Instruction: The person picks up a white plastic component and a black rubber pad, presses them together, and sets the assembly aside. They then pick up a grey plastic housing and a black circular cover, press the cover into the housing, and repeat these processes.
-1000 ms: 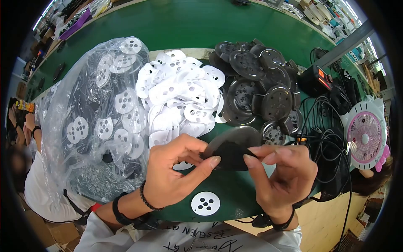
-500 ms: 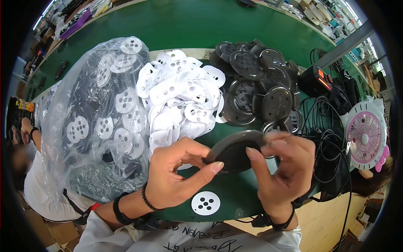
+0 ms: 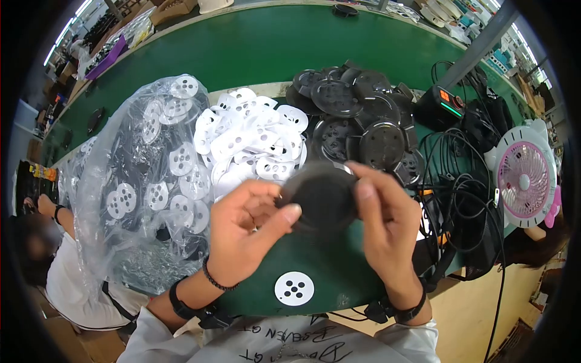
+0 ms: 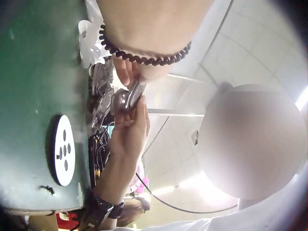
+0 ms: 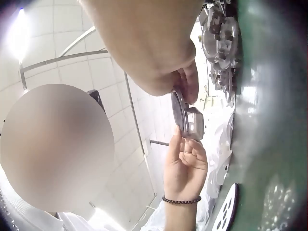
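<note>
A dark round plastic cover [image 3: 322, 196] is raised above the green table between both hands, its smooth dark face turned up toward the head camera and slightly blurred. My left hand [image 3: 245, 227] pinches its left edge between thumb and fingers. At the opposite edge my right hand [image 3: 387, 221] grips it, thumb in front and fingers behind. From the right wrist, the cover [image 5: 179, 110] shows side-on, with a raised block on its underside. Below the hands, a white disc with several holes [image 3: 295, 288] lies flat on the table.
A heap of white perforated discs [image 3: 242, 136] sits behind the hands, beside a clear plastic bag [image 3: 142, 242] with more discs. Dark round covers [image 3: 381, 145] are piled at back right. Black cables [image 3: 463, 209], a lit black device [image 3: 440, 104] and a pink-and-white fan [image 3: 525, 175] stand right.
The dark cover has turned from a tilted pose to face the head camera more fully. My right fingers have shifted along its edge, and both hands appear slightly farther up in view.
</note>
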Action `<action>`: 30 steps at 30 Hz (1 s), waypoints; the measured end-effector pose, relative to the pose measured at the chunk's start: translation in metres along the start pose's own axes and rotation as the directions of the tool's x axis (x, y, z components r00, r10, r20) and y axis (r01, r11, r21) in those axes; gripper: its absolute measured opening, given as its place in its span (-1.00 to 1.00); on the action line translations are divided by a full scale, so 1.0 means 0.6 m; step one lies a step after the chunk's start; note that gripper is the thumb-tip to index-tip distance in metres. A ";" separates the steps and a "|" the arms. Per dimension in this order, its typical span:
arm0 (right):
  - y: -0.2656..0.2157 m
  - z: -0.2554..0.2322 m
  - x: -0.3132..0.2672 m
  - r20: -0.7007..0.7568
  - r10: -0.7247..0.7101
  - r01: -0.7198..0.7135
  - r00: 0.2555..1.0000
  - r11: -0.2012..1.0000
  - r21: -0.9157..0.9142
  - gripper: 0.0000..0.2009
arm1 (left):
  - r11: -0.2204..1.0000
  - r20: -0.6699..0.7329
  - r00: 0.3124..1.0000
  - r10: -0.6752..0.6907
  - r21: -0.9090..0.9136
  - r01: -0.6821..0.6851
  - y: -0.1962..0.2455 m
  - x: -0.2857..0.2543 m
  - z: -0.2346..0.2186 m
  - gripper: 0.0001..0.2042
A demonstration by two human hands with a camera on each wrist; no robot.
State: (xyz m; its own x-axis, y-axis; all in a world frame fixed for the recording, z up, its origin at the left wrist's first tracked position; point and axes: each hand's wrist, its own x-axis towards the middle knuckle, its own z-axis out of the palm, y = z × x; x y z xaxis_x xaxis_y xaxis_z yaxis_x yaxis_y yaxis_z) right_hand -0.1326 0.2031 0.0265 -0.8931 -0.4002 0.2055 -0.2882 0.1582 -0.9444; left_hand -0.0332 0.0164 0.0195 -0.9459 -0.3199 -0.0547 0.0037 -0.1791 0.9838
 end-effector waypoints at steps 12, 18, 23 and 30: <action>0.007 -0.028 0.022 -0.138 -0.080 0.079 0.987 0.997 -0.011 -0.84 | 0.996 -0.195 0.978 0.075 -0.042 -0.084 0.069 0.171 -0.051 -0.65; 0.020 -0.087 0.017 0.045 -0.028 0.048 0.999 0.827 -0.559 -0.50 | 0.886 0.364 0.928 -0.078 0.452 -0.103 0.040 0.006 -0.029 -0.43; 0.004 -0.094 0.005 0.099 0.066 0.024 0.993 0.704 -0.710 -0.25 | 0.531 0.692 0.703 -0.167 0.664 -0.527 0.016 -0.057 -0.014 -0.33; 0.012 -0.086 0.001 0.100 -0.052 0.109 0.994 0.666 -0.738 -0.29 | 0.552 0.657 0.753 -0.030 0.639 -0.536 -0.014 -0.033 -0.007 -0.47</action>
State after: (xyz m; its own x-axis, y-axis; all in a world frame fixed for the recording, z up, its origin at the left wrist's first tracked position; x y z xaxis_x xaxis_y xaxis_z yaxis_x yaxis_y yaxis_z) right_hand -0.1530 0.2503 0.0331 -0.8378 -0.4963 0.2274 -0.5443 0.7277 -0.4172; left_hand -0.0131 0.0205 0.0114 -0.9256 0.3761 0.0416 0.3017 0.6672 0.6810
